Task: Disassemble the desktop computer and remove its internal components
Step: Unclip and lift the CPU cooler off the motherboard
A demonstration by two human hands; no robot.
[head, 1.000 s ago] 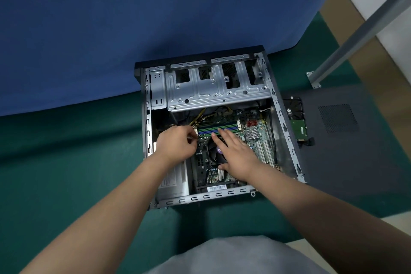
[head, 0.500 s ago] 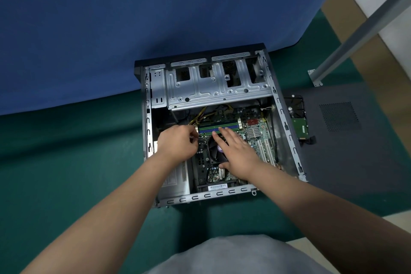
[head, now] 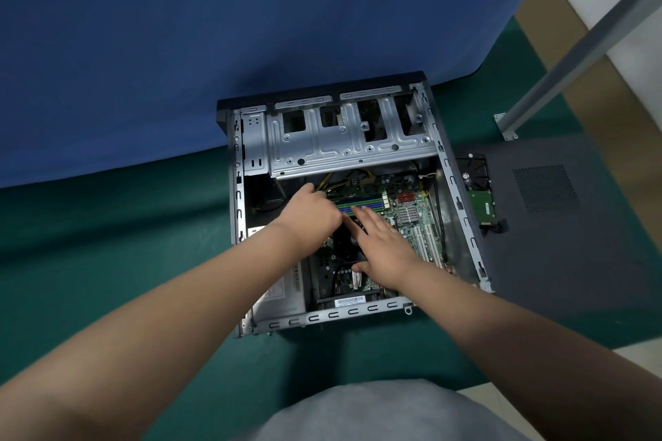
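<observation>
The desktop case [head: 237,225] lies open on its side on a green mat, its silver drive cage [head: 344,150] at the far end. Inside are the green motherboard [head: 419,222], memory sticks [head: 361,202], yellow cables [head: 333,183], a black CPU fan [head: 344,243] and the grey power supply [head: 283,294]. My left hand [head: 308,215] is curled at the left end of the memory sticks, next to the yellow cables; what its fingers hold is hidden. My right hand [head: 379,243] lies flat, fingers spread, over the CPU fan.
A loose hard drive [head: 480,197] lies just right of the case on the dark removed side panel [head: 559,225]. A slanting metal pole [head: 591,36] stands bolted down at the far right. A blue cloth [head: 179,46] rises behind the case.
My left hand has shifted a little farther in and right, toward the yellow cables. My right hand stays on the fan.
</observation>
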